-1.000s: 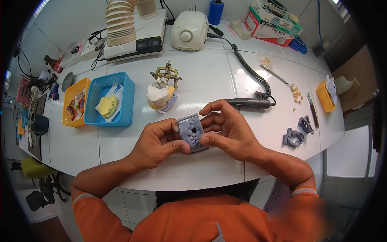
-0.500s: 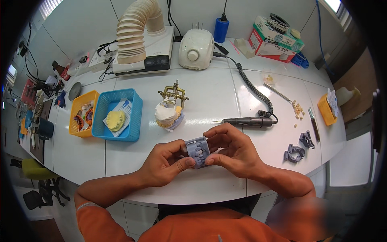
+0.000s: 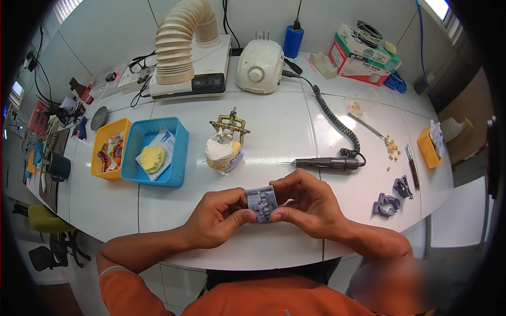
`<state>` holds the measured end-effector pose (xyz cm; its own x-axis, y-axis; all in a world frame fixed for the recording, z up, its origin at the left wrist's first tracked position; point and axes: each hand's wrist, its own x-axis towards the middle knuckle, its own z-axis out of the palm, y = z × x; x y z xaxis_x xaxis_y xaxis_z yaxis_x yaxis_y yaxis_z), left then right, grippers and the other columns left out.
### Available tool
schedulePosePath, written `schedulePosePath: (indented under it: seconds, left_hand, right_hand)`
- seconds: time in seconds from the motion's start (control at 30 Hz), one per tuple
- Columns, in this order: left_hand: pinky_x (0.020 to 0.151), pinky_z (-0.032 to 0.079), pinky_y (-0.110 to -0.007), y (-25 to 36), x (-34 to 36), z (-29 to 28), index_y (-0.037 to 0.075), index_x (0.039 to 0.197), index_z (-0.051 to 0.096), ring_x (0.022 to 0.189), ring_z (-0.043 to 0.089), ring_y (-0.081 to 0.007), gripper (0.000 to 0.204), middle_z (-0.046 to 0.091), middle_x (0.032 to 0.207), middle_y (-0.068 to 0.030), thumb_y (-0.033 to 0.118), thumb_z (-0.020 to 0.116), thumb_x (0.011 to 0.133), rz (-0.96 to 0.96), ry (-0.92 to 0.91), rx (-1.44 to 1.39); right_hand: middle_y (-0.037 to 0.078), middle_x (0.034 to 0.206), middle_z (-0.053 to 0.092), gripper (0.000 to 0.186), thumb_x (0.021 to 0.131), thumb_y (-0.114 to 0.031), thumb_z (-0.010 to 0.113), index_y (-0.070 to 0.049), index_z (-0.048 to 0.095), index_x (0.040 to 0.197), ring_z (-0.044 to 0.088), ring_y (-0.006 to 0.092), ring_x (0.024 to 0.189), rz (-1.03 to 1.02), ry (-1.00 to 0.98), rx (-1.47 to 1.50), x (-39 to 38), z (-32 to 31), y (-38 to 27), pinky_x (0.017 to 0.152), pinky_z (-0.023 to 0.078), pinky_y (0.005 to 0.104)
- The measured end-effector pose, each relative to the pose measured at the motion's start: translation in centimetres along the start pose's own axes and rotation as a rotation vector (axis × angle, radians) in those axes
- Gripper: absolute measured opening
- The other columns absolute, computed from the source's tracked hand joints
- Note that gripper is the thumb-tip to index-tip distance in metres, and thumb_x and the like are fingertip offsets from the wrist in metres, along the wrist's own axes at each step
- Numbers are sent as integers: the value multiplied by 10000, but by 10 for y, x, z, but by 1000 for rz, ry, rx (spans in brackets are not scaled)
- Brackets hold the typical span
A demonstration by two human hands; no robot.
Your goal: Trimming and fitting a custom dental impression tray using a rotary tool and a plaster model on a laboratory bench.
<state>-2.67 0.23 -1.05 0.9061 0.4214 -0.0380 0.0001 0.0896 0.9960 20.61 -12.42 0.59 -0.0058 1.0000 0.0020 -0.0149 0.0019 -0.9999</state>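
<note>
Between my two hands, just above the front of the white table, is a grey dental model (image 3: 262, 205) with a row of tooth shapes facing up. My left hand (image 3: 219, 216) grips its left side, thumb at the lower edge. On the opposite side my right hand (image 3: 308, 205) pinches it, thumb in front and fingers behind. Beyond the hands stands a brass articulator (image 3: 230, 125) carrying a plaster dental cast (image 3: 222, 152) in white, yellow and lilac. A black rotary handpiece (image 3: 327, 164) lies to the right of the cast.
Left of the cast are a blue basket (image 3: 182, 158) holding a yellow cast (image 3: 152, 159) and a yellow basket (image 3: 97, 169). Rightward lie grey model pieces (image 3: 387, 205), a knife (image 3: 412, 167) and small tooth-coloured pieces (image 3: 391, 148). A white control unit (image 3: 259, 66) and hose (image 3: 174, 50) stand behind.
The dental model is slightly lower in the picture and turned more upright between my hands. Both hands keep their hold. The whole view has shifted a little.
</note>
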Motion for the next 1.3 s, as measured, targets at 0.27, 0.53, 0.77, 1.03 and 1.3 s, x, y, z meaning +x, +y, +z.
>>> schedulePosePath:
  seconds: [0.27, 0.53, 0.77, 1.03, 1.3]
  left_hand:
    - [659, 423, -283, -1, 0, 1, -5, 943, 586, 759, 482, -68, 222, 573, 808, -21, 123, 713, 1071, 36, 23, 154]
    - [695, 455, -295, 1, 1, 2, -15, 986, 620, 768, 515, -87, 172, 623, 805, -54, 109, 708, 1066, 18, 26, 182]
    - [721, 500, -313, 8, 0, 2, -29, 1049, 656, 781, 594, -111, 173, 683, 868, -83, 125, 734, 1051, -67, 13, 166]
    - [699, 523, -299, 4, -1, 6, -32, 1087, 712, 790, 668, -114, 192, 738, 881, -87, 127, 791, 1013, 73, 9, 204]
    - [728, 573, -268, 0, 1, 4, -50, 1070, 739, 839, 713, -91, 214, 762, 911, -72, 93, 853, 960, 38, -7, 103]
  right_hand:
    - [175, 1137, 769, 391, 955, 12, 814, 89, 656, 1305, 767, 202, 1086, -97, 32, -37, -2, 4, 4, 916, 677, 332]
    - [166, 1126, 770, 429, 936, 18, 829, 85, 683, 1334, 769, 192, 1069, -144, 75, -119, -3, 8, 8, 869, 680, 307]
    - [168, 1100, 770, 444, 947, 35, 803, 58, 685, 1375, 779, 197, 1022, -156, 93, -156, -5, 10, 7, 831, 668, 307]
    - [178, 1157, 738, 574, 923, -45, 837, -18, 656, 1468, 757, 274, 968, -305, 1, -376, 1, 4, 0, 847, 629, 358]
    - [165, 1223, 684, 801, 815, -84, 910, -50, 569, 1539, 696, 336, 1133, -462, -38, -640, 1, 5, -6, 938, 603, 419]
